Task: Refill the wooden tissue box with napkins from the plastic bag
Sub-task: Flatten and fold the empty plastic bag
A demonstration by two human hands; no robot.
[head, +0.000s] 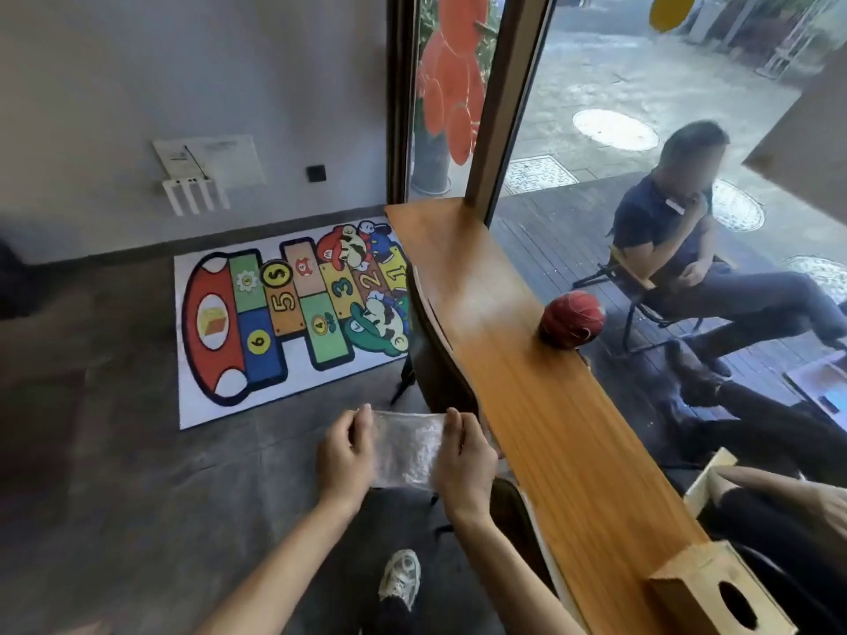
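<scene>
A clear plastic bag (405,449) of white napkins is held flat in the air between both hands, above the floor and left of the counter. My left hand (346,456) grips its left edge and my right hand (465,460) grips its right edge. The wooden tissue box (715,593), with a round hole in its face, stands on the wooden counter (527,382) at the lower right, well apart from the hands.
A red ball (572,318) rests on the counter by the window. A dark chair (435,359) stands against the counter's left edge. A colourful hopscotch mat (284,313) lies on the floor. Behind the glass a person (687,249) sits on a chair.
</scene>
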